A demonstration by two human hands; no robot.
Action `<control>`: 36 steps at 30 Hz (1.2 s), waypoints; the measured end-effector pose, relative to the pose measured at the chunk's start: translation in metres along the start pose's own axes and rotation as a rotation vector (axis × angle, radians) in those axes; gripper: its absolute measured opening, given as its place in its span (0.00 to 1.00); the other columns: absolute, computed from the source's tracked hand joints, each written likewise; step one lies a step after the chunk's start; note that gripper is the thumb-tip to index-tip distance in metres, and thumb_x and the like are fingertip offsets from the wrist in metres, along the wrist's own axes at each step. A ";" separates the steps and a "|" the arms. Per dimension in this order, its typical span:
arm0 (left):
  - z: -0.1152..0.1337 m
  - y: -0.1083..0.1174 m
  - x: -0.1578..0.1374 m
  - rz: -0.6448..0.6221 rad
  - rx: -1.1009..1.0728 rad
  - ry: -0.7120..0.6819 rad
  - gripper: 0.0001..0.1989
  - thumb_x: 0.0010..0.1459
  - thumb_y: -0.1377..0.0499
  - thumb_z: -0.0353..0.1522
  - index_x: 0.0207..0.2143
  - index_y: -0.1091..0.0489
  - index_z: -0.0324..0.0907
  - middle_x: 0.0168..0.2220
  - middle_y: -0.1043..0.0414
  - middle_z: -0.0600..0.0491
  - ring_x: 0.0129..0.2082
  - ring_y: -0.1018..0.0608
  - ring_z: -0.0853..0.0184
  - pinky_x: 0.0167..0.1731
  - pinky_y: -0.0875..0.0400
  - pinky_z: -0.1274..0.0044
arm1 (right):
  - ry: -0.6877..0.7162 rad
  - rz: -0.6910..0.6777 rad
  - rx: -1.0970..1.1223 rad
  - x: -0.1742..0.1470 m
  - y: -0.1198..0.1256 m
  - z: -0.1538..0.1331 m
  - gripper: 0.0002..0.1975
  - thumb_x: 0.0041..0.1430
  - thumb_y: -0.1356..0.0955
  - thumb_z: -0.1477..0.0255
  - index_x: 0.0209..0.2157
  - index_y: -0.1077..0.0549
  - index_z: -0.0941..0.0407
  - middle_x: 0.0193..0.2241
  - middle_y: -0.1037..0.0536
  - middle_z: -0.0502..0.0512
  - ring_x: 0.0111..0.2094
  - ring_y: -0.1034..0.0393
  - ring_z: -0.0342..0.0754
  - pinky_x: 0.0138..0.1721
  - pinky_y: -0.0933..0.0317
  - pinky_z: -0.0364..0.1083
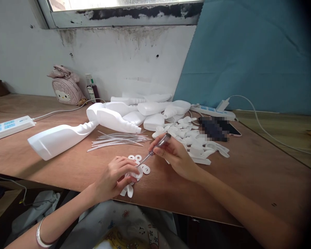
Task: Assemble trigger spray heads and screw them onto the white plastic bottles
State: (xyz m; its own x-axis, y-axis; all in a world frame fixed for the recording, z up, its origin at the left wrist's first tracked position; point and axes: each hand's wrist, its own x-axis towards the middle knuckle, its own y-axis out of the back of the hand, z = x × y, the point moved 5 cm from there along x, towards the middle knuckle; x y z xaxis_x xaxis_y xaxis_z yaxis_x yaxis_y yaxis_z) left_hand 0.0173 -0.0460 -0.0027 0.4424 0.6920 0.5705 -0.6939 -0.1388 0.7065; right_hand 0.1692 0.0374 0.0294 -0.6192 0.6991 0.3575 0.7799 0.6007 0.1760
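Observation:
My right hand (pixel 175 152) is closed around the clear handle of a screwdriver (pixel 159 143). Its thin metal shaft slants down to the left, and the tip meets a white plastic spray head (pixel 138 174). My left hand (pixel 120 174) grips that spray head between thumb and fingers, just above the table near its front edge. The fingers hide part of it. Several white ring washers (pixel 146 169) lie beside and behind the spray head. Behind my hands lies a bundle of thin white tubes (pixel 116 140).
White plastic bottles (pixel 60 140) lie piled along the back and left. A heap of white spray heads (pixel 194 138) is behind my right hand. Power strips (pixel 11 127) with cables, a pink bag (pixel 67 88), a small dark bottle (pixel 92 90) and a phone (pixel 234 128) stand or lie farther off.

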 end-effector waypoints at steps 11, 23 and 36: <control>0.001 -0.001 -0.001 -0.026 -0.013 -0.022 0.05 0.58 0.48 0.27 0.37 0.33 0.41 0.40 0.27 0.49 0.44 0.28 0.65 0.45 0.37 0.72 | -0.204 0.047 0.235 0.005 0.005 0.017 0.10 0.51 0.31 0.66 0.30 0.34 0.56 0.27 0.27 0.51 0.28 0.34 0.42 0.36 0.38 0.45; 0.004 0.002 -0.003 0.007 -0.043 -0.081 0.08 0.58 0.49 0.25 0.38 0.34 0.41 0.42 0.27 0.47 0.47 0.29 0.63 0.45 0.36 0.70 | -0.325 0.069 0.337 0.003 0.000 0.024 0.12 0.47 0.28 0.65 0.28 0.32 0.57 0.25 0.27 0.49 0.27 0.33 0.41 0.33 0.38 0.44; 0.001 0.009 -0.006 0.171 -0.052 -0.011 0.10 0.54 0.42 0.26 0.40 0.35 0.41 0.40 0.28 0.46 0.45 0.27 0.61 0.43 0.33 0.69 | -0.376 0.217 0.508 0.000 0.002 0.035 0.12 0.45 0.27 0.67 0.29 0.29 0.59 0.27 0.26 0.50 0.28 0.33 0.40 0.35 0.38 0.43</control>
State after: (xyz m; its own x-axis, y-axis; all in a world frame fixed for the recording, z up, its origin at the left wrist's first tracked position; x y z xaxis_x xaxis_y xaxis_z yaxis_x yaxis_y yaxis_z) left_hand 0.0094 -0.0521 0.0004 0.3217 0.6536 0.6851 -0.7876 -0.2168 0.5768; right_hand 0.1679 0.0524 -0.0026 -0.5151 0.8568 -0.0243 0.8070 0.4752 -0.3505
